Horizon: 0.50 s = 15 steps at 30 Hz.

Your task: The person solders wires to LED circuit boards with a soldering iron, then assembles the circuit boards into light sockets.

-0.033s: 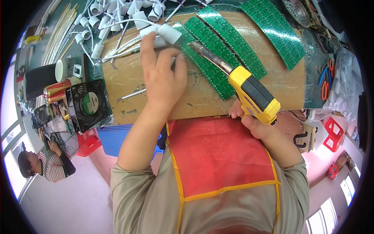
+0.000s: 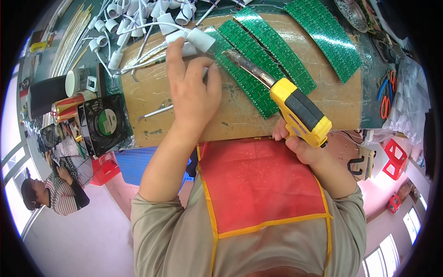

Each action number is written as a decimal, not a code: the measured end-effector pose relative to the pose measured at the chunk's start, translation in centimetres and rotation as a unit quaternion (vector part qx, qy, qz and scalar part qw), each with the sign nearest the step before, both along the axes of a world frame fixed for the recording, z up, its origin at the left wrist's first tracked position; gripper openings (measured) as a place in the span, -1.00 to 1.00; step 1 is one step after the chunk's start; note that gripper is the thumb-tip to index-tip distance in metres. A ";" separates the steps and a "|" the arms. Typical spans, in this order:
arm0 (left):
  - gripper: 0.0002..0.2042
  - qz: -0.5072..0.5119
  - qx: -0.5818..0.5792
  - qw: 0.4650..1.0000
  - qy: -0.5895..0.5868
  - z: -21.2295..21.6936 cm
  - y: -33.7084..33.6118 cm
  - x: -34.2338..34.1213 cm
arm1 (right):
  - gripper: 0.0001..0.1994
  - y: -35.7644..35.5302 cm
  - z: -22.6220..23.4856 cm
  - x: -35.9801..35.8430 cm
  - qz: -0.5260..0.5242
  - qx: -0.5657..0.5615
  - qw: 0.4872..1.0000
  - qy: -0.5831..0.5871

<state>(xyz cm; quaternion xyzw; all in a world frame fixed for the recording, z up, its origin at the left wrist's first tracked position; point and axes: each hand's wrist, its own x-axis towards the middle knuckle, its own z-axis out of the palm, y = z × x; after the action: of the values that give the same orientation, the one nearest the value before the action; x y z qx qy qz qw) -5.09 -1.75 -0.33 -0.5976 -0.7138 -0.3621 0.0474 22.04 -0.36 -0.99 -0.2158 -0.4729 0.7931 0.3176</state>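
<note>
My left hand (image 2: 194, 92) reaches over the cardboard, its index finger on a white cylindrical socket with a cable (image 2: 177, 37) and its other fingers curled. Another white socket (image 2: 201, 40) lies just beyond the fingertips. From beside that wrist comes a white cable end (image 2: 157, 111) with thin bare leads. My right hand (image 2: 295, 141) is closed round the handle of a yellow and black soldering gun (image 2: 302, 108). Its darkened metal tip points up and left, above a green circuit board panel (image 2: 247, 69). A second green panel (image 2: 277, 51) lies alongside.
More white sockets (image 2: 134, 16) are heaped at the far left. Another green panel (image 2: 323, 37) lies at the far right, near pliers (image 2: 385, 90) and plastic bags (image 2: 408, 101). A black fan (image 2: 102, 124) stands at the left edge. A person (image 2: 57, 187) is farther left.
</note>
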 end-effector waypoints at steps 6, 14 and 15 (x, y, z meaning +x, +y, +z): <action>-0.88 -0.013 0.018 0.999 0.049 -0.1 0.2 0.0 | -0.75 0.6 0.8 0.9 0.043 0.054 0.992 -0.104; -0.87 -0.028 0.018 0.998 0.051 -0.3 0.8 0.2 | -0.73 0.2 0.8 0.8 0.018 0.008 0.994 -0.105; -0.87 -0.028 0.018 0.998 0.050 -0.3 0.9 0.2 | -0.73 0.2 0.9 0.7 0.018 0.008 0.994 -0.106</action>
<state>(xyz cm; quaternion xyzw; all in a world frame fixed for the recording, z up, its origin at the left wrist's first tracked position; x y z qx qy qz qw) -4.88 -0.88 -0.61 -0.6336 -0.6872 -0.3454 0.0834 22.75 -0.20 -0.08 -0.2872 -0.5141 0.7674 0.2536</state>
